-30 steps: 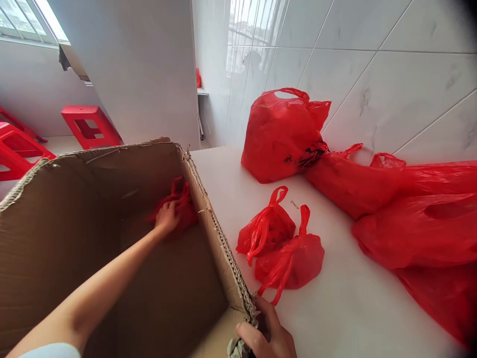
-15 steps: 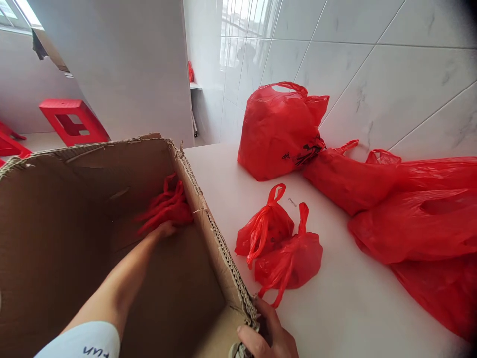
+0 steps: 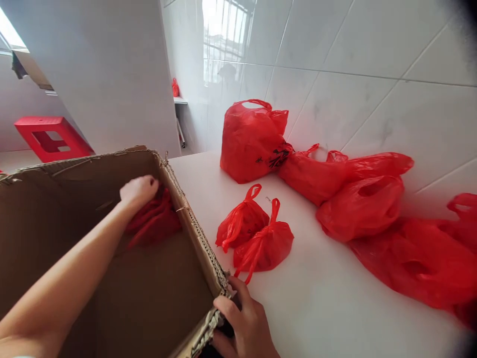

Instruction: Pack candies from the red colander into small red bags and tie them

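Note:
My left hand (image 3: 138, 191) reaches into a large open cardboard box (image 3: 149, 298). Its fingers are curled closed just above a red plastic bag (image 3: 158, 223) lying in the box's far right corner. Whether part of that bag is between the fingers is hidden. At the near right corner my right hand (image 3: 248, 318) grips the box edge, thumb over the rim and fingers outside. Close beside the box, two small tied red bags (image 3: 242, 223) (image 3: 266, 248) rest on the white tabletop (image 3: 316, 298), handles up.
A bigger red bag (image 3: 249, 141) with dark print stands near the tiled wall (image 3: 372, 99). Several more red bags (image 3: 361, 204) lie in a row along it to the right. Beyond the box are a red stool (image 3: 52, 139) and a grey-white pillar (image 3: 112, 74).
My left hand has risen from the near side of the bag in the box to above it. My right hand keeps its hold on the box. The camera view has shifted.

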A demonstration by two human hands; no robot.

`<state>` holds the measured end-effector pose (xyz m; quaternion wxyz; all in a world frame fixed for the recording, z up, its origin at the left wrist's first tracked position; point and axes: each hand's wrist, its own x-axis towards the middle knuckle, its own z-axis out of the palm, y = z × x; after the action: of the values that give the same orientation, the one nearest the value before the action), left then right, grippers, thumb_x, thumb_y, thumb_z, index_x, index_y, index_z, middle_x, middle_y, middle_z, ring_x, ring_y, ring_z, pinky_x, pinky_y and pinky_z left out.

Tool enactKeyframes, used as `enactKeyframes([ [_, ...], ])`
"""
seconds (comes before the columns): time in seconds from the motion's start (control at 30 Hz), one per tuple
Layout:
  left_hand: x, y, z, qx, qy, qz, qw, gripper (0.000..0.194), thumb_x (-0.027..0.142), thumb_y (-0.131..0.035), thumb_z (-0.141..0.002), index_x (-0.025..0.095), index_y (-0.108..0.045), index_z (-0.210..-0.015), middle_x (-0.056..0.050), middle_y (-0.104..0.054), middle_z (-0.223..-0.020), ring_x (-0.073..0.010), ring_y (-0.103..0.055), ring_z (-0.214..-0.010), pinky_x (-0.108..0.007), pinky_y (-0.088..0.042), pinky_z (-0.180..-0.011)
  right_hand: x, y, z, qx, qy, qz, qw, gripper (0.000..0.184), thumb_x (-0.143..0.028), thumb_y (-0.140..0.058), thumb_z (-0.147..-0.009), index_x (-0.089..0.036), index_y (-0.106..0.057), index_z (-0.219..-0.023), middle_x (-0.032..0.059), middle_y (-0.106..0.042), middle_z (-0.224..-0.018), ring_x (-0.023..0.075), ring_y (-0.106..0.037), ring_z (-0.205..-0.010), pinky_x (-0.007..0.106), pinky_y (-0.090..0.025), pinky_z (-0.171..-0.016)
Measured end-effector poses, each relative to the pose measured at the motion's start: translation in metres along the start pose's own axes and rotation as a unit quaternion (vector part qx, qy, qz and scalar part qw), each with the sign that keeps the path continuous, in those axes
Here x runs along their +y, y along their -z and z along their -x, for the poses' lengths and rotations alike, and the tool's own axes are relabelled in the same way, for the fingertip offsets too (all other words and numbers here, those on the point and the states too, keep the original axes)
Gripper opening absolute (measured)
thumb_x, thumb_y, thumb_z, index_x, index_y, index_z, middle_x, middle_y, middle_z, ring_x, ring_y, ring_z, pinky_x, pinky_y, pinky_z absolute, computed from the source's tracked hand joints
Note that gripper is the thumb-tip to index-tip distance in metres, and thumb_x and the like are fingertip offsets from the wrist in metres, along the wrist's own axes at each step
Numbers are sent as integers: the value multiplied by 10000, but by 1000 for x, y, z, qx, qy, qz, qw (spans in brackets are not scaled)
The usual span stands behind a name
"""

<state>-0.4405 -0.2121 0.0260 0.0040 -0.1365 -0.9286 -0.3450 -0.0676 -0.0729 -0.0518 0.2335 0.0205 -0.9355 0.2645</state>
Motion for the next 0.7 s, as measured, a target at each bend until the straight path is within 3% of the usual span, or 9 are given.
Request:
enactKeyframes([
  [0.07,38,11,0,37,-20,-37,998,415,513,-491,-885,172,-612,-1089,-117,-608,-1208,-354,-455,-1228,-547,-338,-999,-2,4,-2,-2,-3,-11,1000,327,-460,-559,-836,-244,-565,-1082,121,-526,-1246,204,-650,-850,303,-547,-690],
  [0.13,77,0,15,1,-65,-48,997,472,612,-514,-822,212,-652,-1029,-94,-676,-1086,-353,-525,-1149,-481,-383,-957,-3,4,-3,5,-4,-10,1000,327,-447,-569,-829,-243,-563,-1084,122,-521,-1259,210,-645,-865,314,-547,-704],
  [0.2,109,-31,39,-96,-106,-44,989,474,666,-641,-679,214,-703,-808,-88,-719,-834,-336,-633,-939,-406,-449,-844,-3,3,-2,9,-7,-3,1000,335,-417,-594,-807,-243,-560,-1091,126,-514,-1273,221,-642,-888,329,-548,-718],
  [0.3,139,-84,72,-219,-139,-10,966,466,653,-753,-523,204,-631,-512,-89,-684,-612,-301,-668,-737,-346,-476,-714,-4,2,1,4,-18,6,1000,361,-386,-631,-780,-246,-550,-1102,124,-516,-1273,229,-639,-903,346,-551,-727],
  [0.4,150,-105,83,-286,-137,59,947,467,642,-763,-512,195,-627,-504,-93,-690,-603,-298,-677,-722,-343,-500,-669,-6,2,3,0,-24,17,1000,377,-368,-652,-767,-245,-548,-1108,124,-520,-1273,228,-640,-910,349,-552,-739],
  [0.47,150,-92,78,-318,-127,132,930,481,664,-679,-634,185,-702,-679,-98,-737,-735,-277,-690,-751,-343,-531,-672,-6,2,3,-2,-25,23,999,385,-365,-656,-762,-248,-549,-1114,122,-517,-1282,224,-643,-909,345,-552,-746],
  [0.53,144,-63,67,-327,-113,210,914,517,650,-581,-755,168,-712,-885,-109,-752,-893,-252,-698,-804,-341,-558,-714,-6,3,3,-4,-26,22,999,388,-363,-659,-757,-253,-551,-1113,117,-516,-1288,218,-645,-903,341,-552,-747],
  [0.7,102,31,40,-247,-56,336,907,488,535,-531,-867,141,-596,-1149,-107,-729,-1020,-213,-684,-901,-334,-563,-823,-5,3,1,-6,-24,7,1000,411,-306,-673,-742,-252,-545,-1128,123,-518,-1286,219,-645,-862,350,-550,-715],
])
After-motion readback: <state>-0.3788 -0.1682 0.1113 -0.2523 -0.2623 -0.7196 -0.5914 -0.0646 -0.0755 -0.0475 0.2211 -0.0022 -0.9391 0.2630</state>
